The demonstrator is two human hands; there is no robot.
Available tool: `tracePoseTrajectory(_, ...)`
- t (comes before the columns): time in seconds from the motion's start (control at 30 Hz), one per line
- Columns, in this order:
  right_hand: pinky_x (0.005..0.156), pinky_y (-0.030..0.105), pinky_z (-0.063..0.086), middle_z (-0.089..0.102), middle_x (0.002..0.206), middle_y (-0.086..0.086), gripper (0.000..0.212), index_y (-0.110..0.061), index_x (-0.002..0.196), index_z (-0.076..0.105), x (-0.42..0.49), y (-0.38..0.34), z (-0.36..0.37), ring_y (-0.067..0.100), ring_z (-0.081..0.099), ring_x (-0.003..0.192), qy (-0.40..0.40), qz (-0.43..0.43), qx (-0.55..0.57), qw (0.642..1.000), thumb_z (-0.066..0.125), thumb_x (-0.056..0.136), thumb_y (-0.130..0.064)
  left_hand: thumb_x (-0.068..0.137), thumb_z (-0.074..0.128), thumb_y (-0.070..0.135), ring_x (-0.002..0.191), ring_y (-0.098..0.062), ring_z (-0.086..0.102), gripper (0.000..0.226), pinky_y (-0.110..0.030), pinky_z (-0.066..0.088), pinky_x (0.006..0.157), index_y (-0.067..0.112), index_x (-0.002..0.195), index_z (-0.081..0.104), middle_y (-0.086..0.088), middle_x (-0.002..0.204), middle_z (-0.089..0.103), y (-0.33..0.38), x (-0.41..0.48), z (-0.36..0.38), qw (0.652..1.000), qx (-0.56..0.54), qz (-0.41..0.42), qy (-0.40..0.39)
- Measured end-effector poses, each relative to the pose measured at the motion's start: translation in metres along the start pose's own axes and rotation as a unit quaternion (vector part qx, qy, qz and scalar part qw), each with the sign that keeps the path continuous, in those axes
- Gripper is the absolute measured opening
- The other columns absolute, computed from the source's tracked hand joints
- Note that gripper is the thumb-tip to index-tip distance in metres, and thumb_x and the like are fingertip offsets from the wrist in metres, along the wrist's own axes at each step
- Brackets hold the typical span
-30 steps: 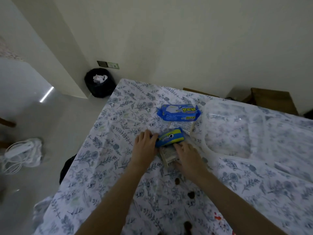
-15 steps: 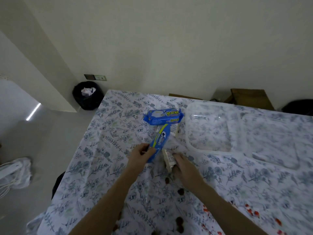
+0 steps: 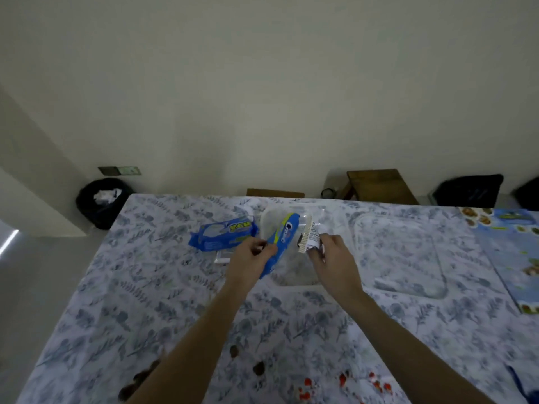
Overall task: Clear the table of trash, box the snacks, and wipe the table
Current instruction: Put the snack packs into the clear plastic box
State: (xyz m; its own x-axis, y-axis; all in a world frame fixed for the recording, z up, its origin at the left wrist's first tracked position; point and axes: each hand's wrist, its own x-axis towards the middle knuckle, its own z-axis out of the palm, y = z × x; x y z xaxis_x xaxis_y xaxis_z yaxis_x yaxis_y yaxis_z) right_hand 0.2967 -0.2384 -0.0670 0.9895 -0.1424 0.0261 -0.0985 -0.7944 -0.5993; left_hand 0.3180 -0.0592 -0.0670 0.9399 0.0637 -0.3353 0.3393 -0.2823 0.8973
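My left hand (image 3: 253, 259) grips a long blue and yellow cookie pack (image 3: 283, 236) and holds it above the clear plastic box (image 3: 294, 277). My right hand (image 3: 332, 258) grips a small white snack packet (image 3: 309, 237) over the same box. A blue wet-wipes pack (image 3: 223, 234) lies on the floral tablecloth (image 3: 140, 287) just left of the box. The clear lid (image 3: 408, 258) lies to the box's right. Brown crumbs (image 3: 258, 368) and red bits (image 3: 344, 379) are scattered near the table's front edge.
A black trash bin (image 3: 100, 201) with white paper in it stands on the floor past the table's far left corner. A blue printed package (image 3: 513, 249) lies at the right edge. A wooden stool (image 3: 379, 182) and a dark bag (image 3: 469, 189) stand behind the table.
Both hands lifted their packets off the cloth and carried them forward and right over the clear box. The view tilted up and turned right.
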Motion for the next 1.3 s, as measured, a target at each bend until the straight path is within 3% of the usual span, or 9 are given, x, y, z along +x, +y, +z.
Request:
tracePoseTrajectory(0.3, 0.089, 0.041, 0.041, 0.051, 0.111, 0.012, 0.032, -0.010, 0.110, 0.055, 0.015, 0.031, 0.013, 0.032, 0.053, 0.102, -0.038, 0.015, -0.274, 0.961, 0.054, 0.089, -0.035, 0.093, 0.051, 0.031, 0.072, -0.027, 0.050, 0.018, -0.035, 0.044, 0.063, 0.014, 0.091, 0.045, -0.010, 0.100, 0.043, 0.007, 0.014, 0.054, 0.932, 0.332, 0.103, 0.100)
tracePoseTrajectory(0.47, 0.085, 0.035, 0.039, 0.055, 0.113, 0.009, 0.030, -0.012, 0.114, 0.055, 0.008, 0.044, 0.016, 0.028, 0.055, 0.102, -0.112, -0.033, -0.211, 0.971, 0.044, 0.093, -0.030, 0.097, 0.045, 0.023, 0.086, -0.029, 0.060, 0.022, -0.035, 0.047, 0.073, 0.004, 0.099, 0.056, -0.016, 0.104, 0.058, -0.004, 0.018, 0.067, 0.899, 0.422, 0.104, -0.045)
tracePoseTrajectory(0.6, 0.076, 0.036, 0.042, 0.058, 0.104, 0.010, 0.023, -0.010, 0.107, 0.059, 0.008, 0.034, 0.021, 0.029, 0.057, 0.093, -0.080, -0.074, -0.133, 0.985, 0.052, 0.091, -0.025, 0.097, 0.045, 0.019, 0.078, -0.018, 0.052, 0.018, -0.027, 0.040, 0.067, 0.007, 0.095, 0.059, -0.010, 0.098, 0.060, -0.008, 0.017, 0.048, 0.900, 0.394, 0.188, -0.011)
tracePoseTrajectory(0.8, 0.079, 0.035, 0.046, 0.055, 0.107, 0.005, 0.023, -0.011, 0.110, 0.058, 0.017, -0.016, 0.041, 0.023, 0.055, 0.095, -0.072, -0.175, -0.074, 0.979, 0.052, 0.091, -0.024, 0.088, 0.057, 0.009, 0.090, -0.020, 0.053, 0.006, -0.028, 0.045, 0.070, 0.007, 0.093, 0.057, -0.008, 0.098, 0.057, -0.023, 0.034, -0.025, 0.887, 0.322, 0.266, 0.197)
tracePoseTrajectory(0.87, 0.088, 0.033, 0.045, 0.054, 0.119, 0.006, 0.033, -0.010, 0.120, 0.054, 0.019, -0.037, 0.052, 0.022, 0.053, 0.105, -0.058, -0.191, -0.050, 0.979, 0.054, 0.090, -0.024, 0.087, 0.056, 0.009, 0.108, -0.026, 0.054, 0.023, -0.036, 0.051, 0.083, 0.007, 0.109, 0.056, -0.011, 0.118, 0.055, -0.040, 0.054, -0.053, 0.870, 0.408, 0.226, 0.161)
tracePoseTrajectory(0.97, 0.091, 0.036, 0.046, 0.057, 0.119, 0.010, 0.033, -0.006, 0.118, 0.056, 0.031, -0.065, 0.077, 0.025, 0.054, 0.107, -0.047, -0.216, -0.054, 0.974, 0.054, 0.090, -0.023, 0.084, 0.060, 0.011, 0.139, -0.030, 0.031, 0.057, -0.050, 0.035, 0.109, 0.015, 0.137, 0.039, -0.010, 0.152, 0.027, -0.055, 0.082, -0.087, 0.835, 0.529, 0.149, 0.043)
tracePoseTrajectory(1.1, 0.092, 0.042, 0.043, 0.060, 0.105, 0.015, 0.022, -0.005, 0.103, 0.060, 0.037, -0.090, 0.113, 0.031, 0.055, 0.100, -0.122, -0.325, -0.218, 0.912, 0.050, 0.092, -0.020, 0.087, 0.059, 0.019, 0.146, -0.024, 0.017, 0.076, -0.052, 0.024, 0.115, 0.021, 0.150, 0.015, -0.004, 0.159, 0.015, -0.069, 0.099, -0.111, 0.805, 0.569, 0.143, -0.086)
tracePoseTrajectory(1.2, 0.100, 0.042, 0.037, 0.049, 0.123, 0.017, 0.031, -0.004, 0.120, 0.048, 0.037, -0.098, 0.139, 0.033, 0.046, 0.117, -0.190, -0.280, -0.314, 0.887, 0.046, 0.094, -0.021, 0.089, 0.057, 0.022, 0.139, -0.025, 0.031, 0.069, -0.049, 0.031, 0.111, 0.022, 0.148, 0.022, -0.003, 0.151, 0.030, -0.089, 0.093, -0.115, 0.801, 0.571, 0.177, -0.030)
tracePoseTrajectory(1.3, 0.099, 0.043, 0.041, 0.043, 0.132, 0.023, 0.036, -0.002, 0.131, 0.035, 0.034, -0.101, 0.159, 0.037, 0.045, 0.119, -0.195, -0.203, -0.338, 0.898, 0.039, 0.097, -0.015, 0.088, 0.059, 0.025, 0.130, -0.026, 0.040, 0.056, -0.047, 0.037, 0.106, 0.023, 0.140, 0.039, -0.001, 0.141, 0.044, -0.105, 0.081, -0.119, 0.840, 0.505, 0.191, 0.050)
